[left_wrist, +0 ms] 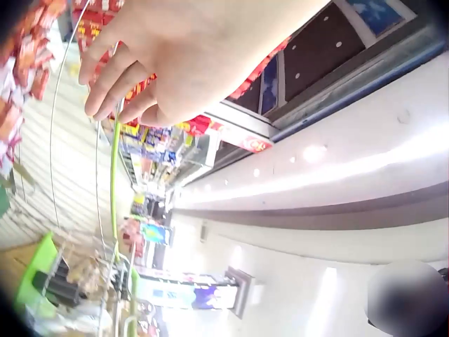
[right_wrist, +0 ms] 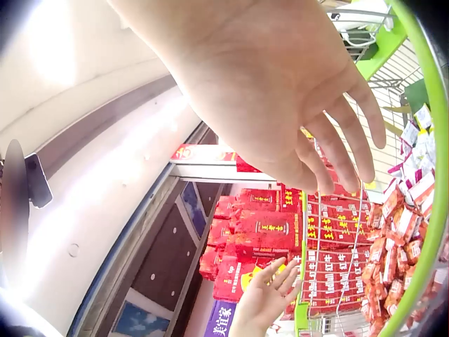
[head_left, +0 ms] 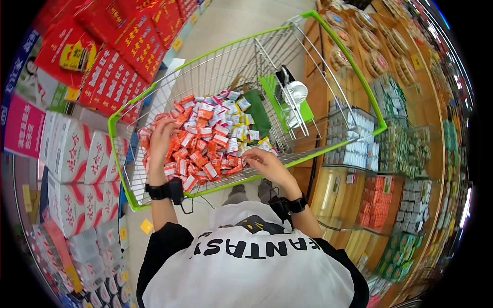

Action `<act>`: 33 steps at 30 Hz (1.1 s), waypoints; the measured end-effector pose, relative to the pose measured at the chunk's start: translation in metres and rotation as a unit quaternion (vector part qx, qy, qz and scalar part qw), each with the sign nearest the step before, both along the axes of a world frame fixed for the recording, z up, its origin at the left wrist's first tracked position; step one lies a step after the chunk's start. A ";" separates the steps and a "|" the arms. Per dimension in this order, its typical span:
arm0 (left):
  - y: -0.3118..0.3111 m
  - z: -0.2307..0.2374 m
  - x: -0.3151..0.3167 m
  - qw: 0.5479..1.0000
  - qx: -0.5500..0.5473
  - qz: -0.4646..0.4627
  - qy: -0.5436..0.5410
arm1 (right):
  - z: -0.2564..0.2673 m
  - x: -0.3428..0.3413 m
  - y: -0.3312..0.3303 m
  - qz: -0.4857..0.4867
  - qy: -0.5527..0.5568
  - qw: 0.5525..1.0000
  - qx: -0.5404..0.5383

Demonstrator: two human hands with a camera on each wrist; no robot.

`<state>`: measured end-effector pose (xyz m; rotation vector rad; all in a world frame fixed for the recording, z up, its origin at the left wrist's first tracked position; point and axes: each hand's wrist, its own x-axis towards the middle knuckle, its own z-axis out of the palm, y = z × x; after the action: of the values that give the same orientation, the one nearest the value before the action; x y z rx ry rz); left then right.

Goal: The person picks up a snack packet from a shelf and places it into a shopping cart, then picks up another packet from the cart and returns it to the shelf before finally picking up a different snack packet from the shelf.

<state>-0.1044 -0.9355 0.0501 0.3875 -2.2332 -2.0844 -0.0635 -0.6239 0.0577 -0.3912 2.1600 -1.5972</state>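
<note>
A heap of small orange packets [head_left: 197, 154] fills the near left part of a shopping cart [head_left: 195, 62], with white packets [head_left: 239, 131] beside them on the right. My left hand [head_left: 163, 138] is over the left side of the orange ones, fingers loosely bent. At the right edge of the heap is my right hand [head_left: 267, 165], its fingertips close by the packets. In the right wrist view the right hand [right_wrist: 280, 105] has its fingers spread and holds nothing. The left hand [left_wrist: 161, 63] also shows no packet in its own wrist view.
The cart's green rim [head_left: 339, 146] runs round the packets. A dark green item [head_left: 257, 110] and a small white fan [head_left: 296, 93] are farther right in the cart. Red boxes [head_left: 120, 66] and white cartons [head_left: 72, 154] line the left; wooden shelves [head_left: 334, 195] with packaged goods stand right.
</note>
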 end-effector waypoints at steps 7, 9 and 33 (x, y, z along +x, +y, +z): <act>0.129 0.007 0.001 0.976 0.068 -0.207 0.032 | 0.003 0.009 0.025 -0.058 0.042 0.997 0.031; 0.152 0.006 0.006 0.955 0.136 -0.264 -0.004 | 0.006 0.012 0.032 -0.080 0.031 0.996 0.016; 0.323 0.032 0.073 0.863 0.069 -0.500 -0.032 | 0.030 0.119 0.185 -0.288 0.098 0.953 -0.001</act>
<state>-0.0318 -0.6129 0.0822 -0.9422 -2.6292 -2.6383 0.0559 -0.4393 0.0879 0.1077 2.5855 -1.9205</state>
